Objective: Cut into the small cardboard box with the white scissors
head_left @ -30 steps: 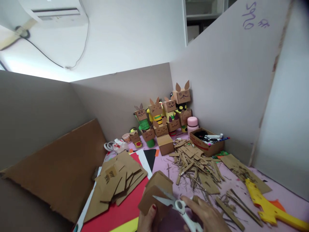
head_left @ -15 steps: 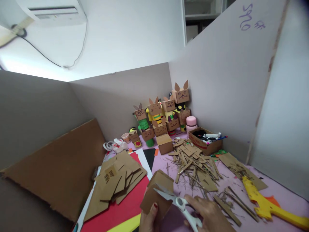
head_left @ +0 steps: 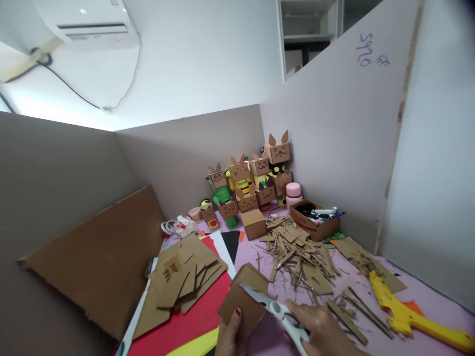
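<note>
At the bottom middle of the head view, my left hand grips a small brown cardboard box, its thumb pressed on the near face. My right hand is wrapped round the handles of white-handled scissors. The blades point left and lie against the box near its edge. Whether they cut into the cardboard I cannot tell. Just left of the box lies a stack of flat cardboard pieces on red paper. Beyond my right hand spreads a heap of cardboard scraps.
Several cardboard animal figures stand at the back, with a closed box before them. A pink bottle and an open box of pens are at the back right. A yellow glue gun lies right. A large cardboard sheet leans left.
The view has tilted up slightly and shifted. Both hands keep their holds on the box and the scissors, and the blades remain at the box with little movement.
</note>
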